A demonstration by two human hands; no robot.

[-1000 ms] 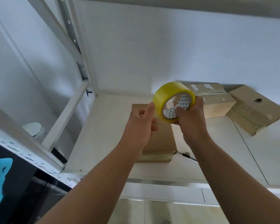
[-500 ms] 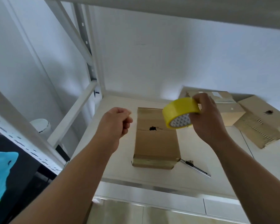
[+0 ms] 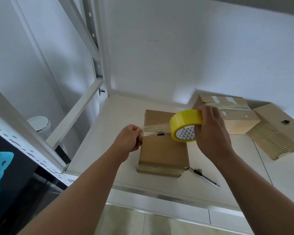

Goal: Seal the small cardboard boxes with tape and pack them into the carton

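**A:** What are the hands doing?

**B:** They are working apart from each other. The right hand (image 3: 210, 133) is gripping a yellow tape roll (image 3: 185, 119), with its fingers curling over the top of the roll. The left hand (image 3: 128, 141) is pinching the free end of the tape. A clear strip of tape (image 3: 156, 128) is stretching taut between the two hands.

**A:** And where is the small cardboard box (image 3: 163, 151) sitting?

**B:** It is lying flat on the white worktop (image 3: 98, 141), close to the front edge, directly under the strip. The strip is running across the box's top, over a small black mark (image 3: 160, 134) near the middle seam. I cannot tell whether the strip is touching the cardboard. The left hand is hovering at the box's left side and the roll is hanging over its right side.

**A:** Is anything else lying on the worktop?

**B:** A taped cardboard box (image 3: 236, 121) is sitting against the back wall, behind the right hand. A worn cardboard box (image 3: 277, 138) is lying at an angle just beside it, toward the right edge. A utility knife (image 3: 205, 178) is lying near the front edge, just beside the small box's front right corner.

**A:** Which one is the carton?

**B:** I cannot tell.
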